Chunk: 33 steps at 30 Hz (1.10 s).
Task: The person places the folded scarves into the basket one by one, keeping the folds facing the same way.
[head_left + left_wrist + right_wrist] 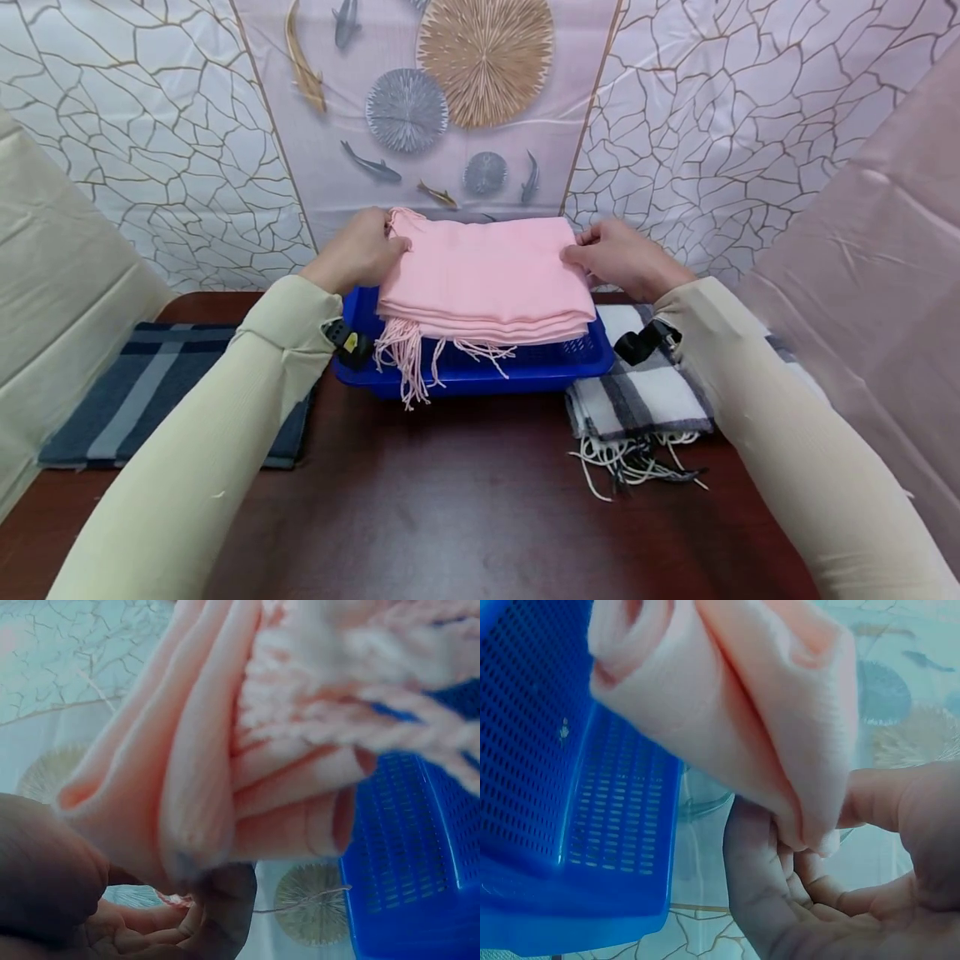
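A folded pink scarf (487, 271) with twisted fringe is held over a blue plastic basket (480, 379). My left hand (365, 248) pinches its left edge, and my right hand (618, 257) pinches the right edge. In the left wrist view the stacked folds of the scarf (199, 750) and its fringe come up close, the left hand (157, 907) beneath them. Thumb and fingers of the right hand (832, 862) grip a corner of the scarf (727, 712) in the right wrist view, beside the perforated basket wall (615, 802). The scarf hides much of the basket's inside.
To the left on the dark wooden table (420, 500) lies a folded navy scarf with grey stripes (150, 392). A black-and-white checked scarf (645, 400) with fringe lies right of the basket, partly behind the right arm. A patterned curtain (480, 167) hangs behind.
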Motion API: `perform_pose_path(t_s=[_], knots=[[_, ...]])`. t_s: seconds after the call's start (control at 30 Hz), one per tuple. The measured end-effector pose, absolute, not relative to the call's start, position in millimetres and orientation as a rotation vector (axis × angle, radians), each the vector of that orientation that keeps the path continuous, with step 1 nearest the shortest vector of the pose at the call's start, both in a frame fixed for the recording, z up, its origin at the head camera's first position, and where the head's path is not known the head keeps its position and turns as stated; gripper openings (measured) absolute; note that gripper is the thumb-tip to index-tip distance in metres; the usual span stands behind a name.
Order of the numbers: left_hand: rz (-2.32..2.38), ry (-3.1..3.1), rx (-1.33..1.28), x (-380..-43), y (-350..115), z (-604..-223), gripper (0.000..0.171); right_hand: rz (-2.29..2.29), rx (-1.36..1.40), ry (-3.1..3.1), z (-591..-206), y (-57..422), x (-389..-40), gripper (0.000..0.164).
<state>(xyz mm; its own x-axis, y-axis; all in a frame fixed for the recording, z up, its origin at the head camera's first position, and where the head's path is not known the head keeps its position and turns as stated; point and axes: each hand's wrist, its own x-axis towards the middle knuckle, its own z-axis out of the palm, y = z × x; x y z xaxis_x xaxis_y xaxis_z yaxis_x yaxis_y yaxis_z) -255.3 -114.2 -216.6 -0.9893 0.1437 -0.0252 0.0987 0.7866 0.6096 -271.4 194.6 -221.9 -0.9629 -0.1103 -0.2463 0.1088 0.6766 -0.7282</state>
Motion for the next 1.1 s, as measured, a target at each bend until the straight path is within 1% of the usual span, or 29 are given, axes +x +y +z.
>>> perform_pose_path(t_s=[0.13,0.23,0.33,0.47,0.6,0.77,1.1], knots=[[0.988,2.874,0.182,-265.4,-113.4,-217.1,0.034,-1.150,0.076,2.607,-223.5,192.5,-279.3,0.036],[1.008,2.865,0.178,-273.7,-113.5,-216.1,0.035,-1.126,0.039,2.649,-223.2,190.5,-285.9,0.033],[0.998,2.874,0.166,-280.8,-113.7,-212.1,0.040,-1.107,-0.021,2.714,-220.7,188.2,-293.0,0.028],[0.989,2.885,0.152,-287.5,-113.8,-206.2,0.042,-1.117,-0.027,2.738,-214.0,185.4,-299.6,0.027],[0.965,2.916,0.131,-292.5,-115.5,-202.8,0.037,-1.113,-0.024,2.732,-209.3,183.8,-303.2,0.028],[0.953,2.929,0.140,-298.0,-116.9,-200.4,0.023,-1.123,-0.016,2.736,-210.6,183.6,-309.2,0.026],[1.050,2.889,0.118,-312.8,-115.0,-215.6,0.021,-1.159,-0.019,2.701,-221.6,183.1,-320.9,0.027]])
